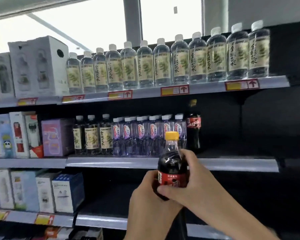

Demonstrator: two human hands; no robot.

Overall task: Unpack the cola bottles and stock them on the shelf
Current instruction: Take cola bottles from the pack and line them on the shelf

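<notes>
I hold a cola bottle (172,160) with a yellow cap and red label upright in front of the middle shelf (232,164). My left hand (149,203) grips its lower part from the left. From the right, my right hand (187,181) wraps around the label, thumb across the front. A second cola bottle (194,125) stands on the middle shelf, just right of the purple-labelled water bottles. The shelf space to the right of it is dark and bare.
Clear bottles with leaf labels (163,64) line the top shelf. Purple-labelled water bottles (145,135) and several leaf-label bottles (92,135) fill the middle shelf's left half. Boxed goods (36,66) stand at the left on every level. The lower shelf (100,220) is dark behind my hands.
</notes>
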